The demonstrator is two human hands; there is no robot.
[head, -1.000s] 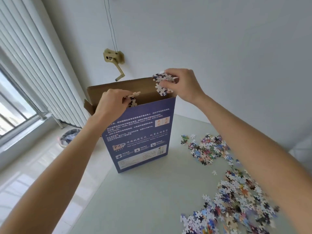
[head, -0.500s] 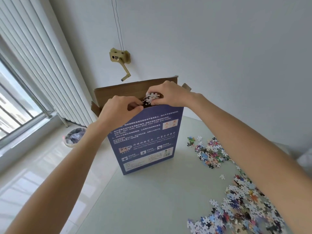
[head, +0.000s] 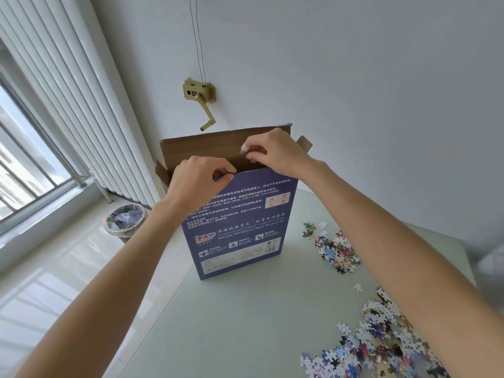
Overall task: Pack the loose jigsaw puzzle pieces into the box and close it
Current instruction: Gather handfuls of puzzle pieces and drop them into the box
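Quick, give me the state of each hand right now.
Left hand: fingers curled at the box rim, nothing visibly held.
Right hand: curled over the opening, contents cannot be told.

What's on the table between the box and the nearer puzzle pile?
Head view: the table is bare between the box and the nearer puzzle pile. A smaller pile sits farther back, right of the box.

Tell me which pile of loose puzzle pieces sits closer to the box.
The smaller pile, just right of the box; the bigger pile lies nearer the camera.

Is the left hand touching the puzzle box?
Touching. The head view shows the left hand pinching the front top edge of the upright puzzle box at its open mouth.
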